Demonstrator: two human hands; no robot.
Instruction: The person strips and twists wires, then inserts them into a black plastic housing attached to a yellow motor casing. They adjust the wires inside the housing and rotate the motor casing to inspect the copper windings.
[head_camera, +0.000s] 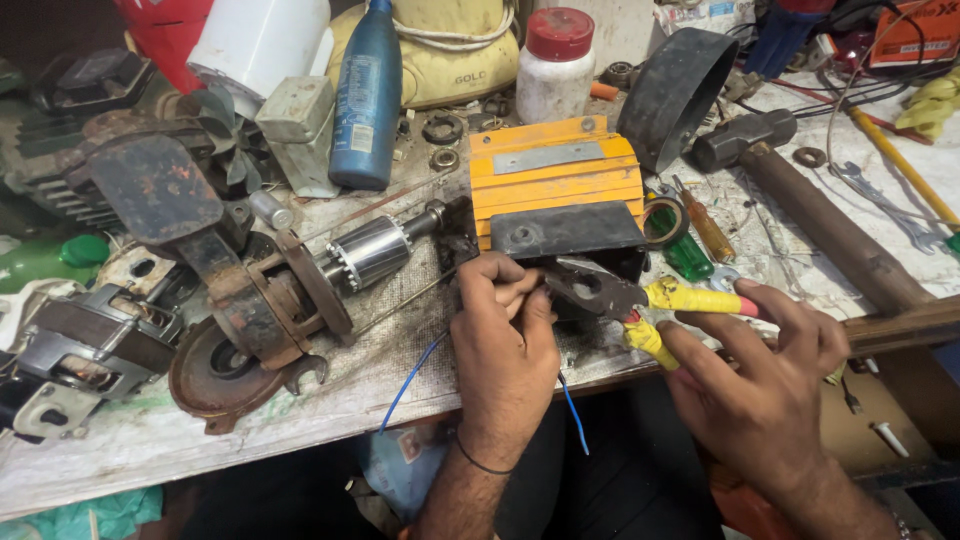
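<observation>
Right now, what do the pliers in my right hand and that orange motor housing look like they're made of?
The pliers look like dark, worn steel at the head, with grips wrapped in yellow tape or plastic, red showing at one end. The orange motor housing seems painted cast metal, judging by its rigid ribs; a bare grey metal plate sits on top. The black box on its front could be plastic or metal.

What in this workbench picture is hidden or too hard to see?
- Head view: the pliers' tips and what they grip are hidden behind the left hand.
- The blue wire ends under that hand; its connection is unseen.
- The right hand covers part of the yellow handles.
- The black terminal box's inside is closed from view.
- The hammer's handle is cut off by the right edge.
</observation>
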